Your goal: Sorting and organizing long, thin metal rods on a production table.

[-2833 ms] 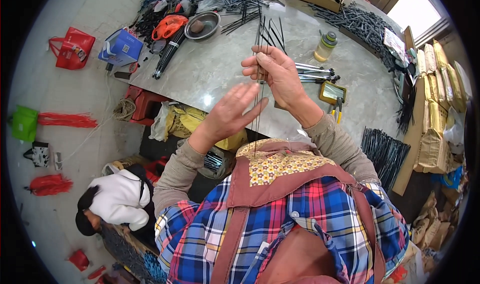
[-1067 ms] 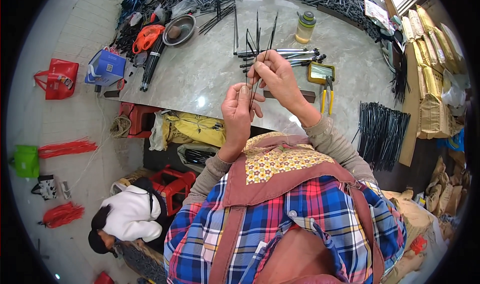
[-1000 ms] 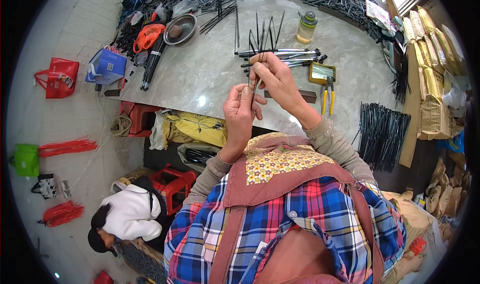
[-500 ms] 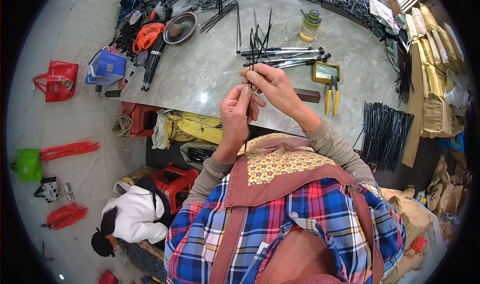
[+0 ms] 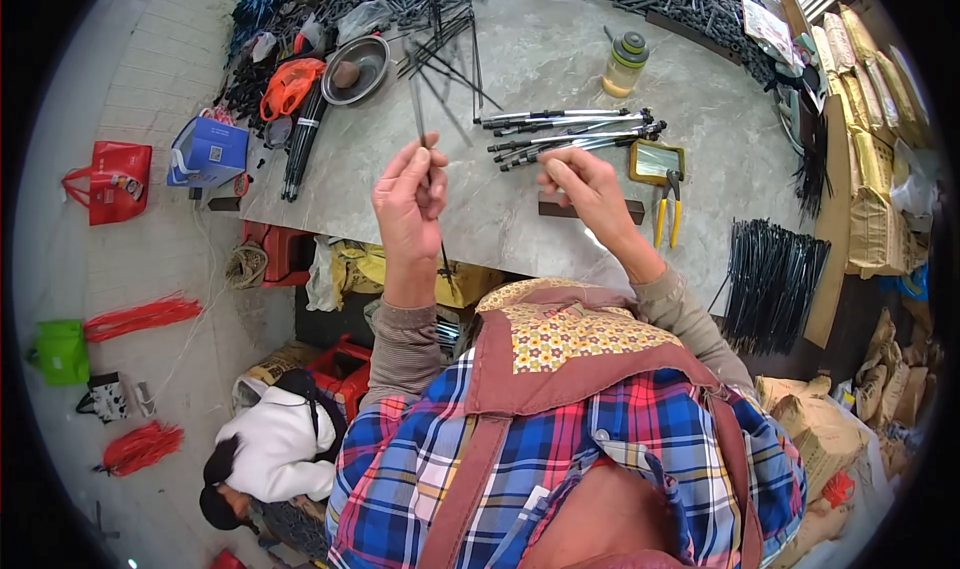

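Note:
My left hand point(image 5: 408, 199) is closed on several thin black rods point(image 5: 419, 114), which stick up above the fingers and trail below them; their upper ends are blurred. To its right, my right hand point(image 5: 588, 191) is held over the table with its fingers curled and thumb pressed in. What it may pinch is too small to tell. Just beyond the right hand lie silver-and-black rods point(image 5: 570, 119) in a loose group. Beneath that hand is a dark rectangular block point(image 5: 625, 209). A yellow-framed magnifier point(image 5: 657, 161) and yellow-handled pliers point(image 5: 668, 212) lie to its right.
On the grey marbled table point(image 5: 540, 44) stand a lidded bottle point(image 5: 624, 66) and a metal bowl point(image 5: 372, 73). Dark parts point(image 5: 680, 19) pile along the far edge. A bundle of black rods point(image 5: 775, 284) lies at the right. A person in white point(image 5: 275, 439) bends low at the left.
My hands have come apart. The left has moved left with the black rods, while the right has moved right and slightly lower, away from them.

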`<move>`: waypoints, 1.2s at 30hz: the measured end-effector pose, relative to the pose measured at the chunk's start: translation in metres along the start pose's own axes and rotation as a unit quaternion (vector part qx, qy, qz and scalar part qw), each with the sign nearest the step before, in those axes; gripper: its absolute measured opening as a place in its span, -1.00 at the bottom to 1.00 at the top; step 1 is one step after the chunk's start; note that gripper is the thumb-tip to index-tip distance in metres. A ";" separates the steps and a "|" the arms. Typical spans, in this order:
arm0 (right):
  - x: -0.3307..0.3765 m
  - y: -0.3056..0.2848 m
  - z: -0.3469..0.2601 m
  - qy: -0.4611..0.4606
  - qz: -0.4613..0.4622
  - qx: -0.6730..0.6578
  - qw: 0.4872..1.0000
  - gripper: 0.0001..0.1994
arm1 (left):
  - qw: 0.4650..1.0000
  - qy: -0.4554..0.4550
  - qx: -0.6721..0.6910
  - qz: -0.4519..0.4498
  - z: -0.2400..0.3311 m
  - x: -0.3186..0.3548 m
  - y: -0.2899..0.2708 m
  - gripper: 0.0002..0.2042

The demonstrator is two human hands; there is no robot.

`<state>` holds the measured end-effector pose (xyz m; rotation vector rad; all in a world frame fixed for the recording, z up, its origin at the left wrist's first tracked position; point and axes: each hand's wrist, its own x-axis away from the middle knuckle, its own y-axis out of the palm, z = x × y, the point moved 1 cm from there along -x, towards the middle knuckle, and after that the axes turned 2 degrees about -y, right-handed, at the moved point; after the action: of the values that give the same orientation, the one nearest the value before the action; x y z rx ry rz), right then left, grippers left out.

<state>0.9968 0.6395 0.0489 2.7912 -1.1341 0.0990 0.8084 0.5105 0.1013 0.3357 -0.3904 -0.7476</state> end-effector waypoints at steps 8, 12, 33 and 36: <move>0.025 -0.056 0.071 0.087 0.108 0.022 0.990 -0.77 | 0.989 0.097 -0.010 0.110 -0.061 -0.141 -0.010 -0.80; 0.050 -0.077 0.109 0.160 0.175 0.066 0.969 -0.77 | 0.975 0.115 -0.032 0.189 -0.148 -0.268 -0.037 -0.84; 0.175 -0.051 0.183 0.221 0.401 0.091 0.884 -0.80 | 0.826 0.302 -0.476 -0.014 -0.228 -0.402 -0.069 -0.89; 0.225 -0.036 0.213 0.301 0.471 0.055 0.827 -0.79 | 0.721 0.415 -0.555 0.029 -0.207 -0.338 -0.027 -0.74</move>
<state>1.1862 0.4794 -0.1404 1.7175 -2.1447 1.0539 0.6615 0.7639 -0.1663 -0.5043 0.9182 -0.5762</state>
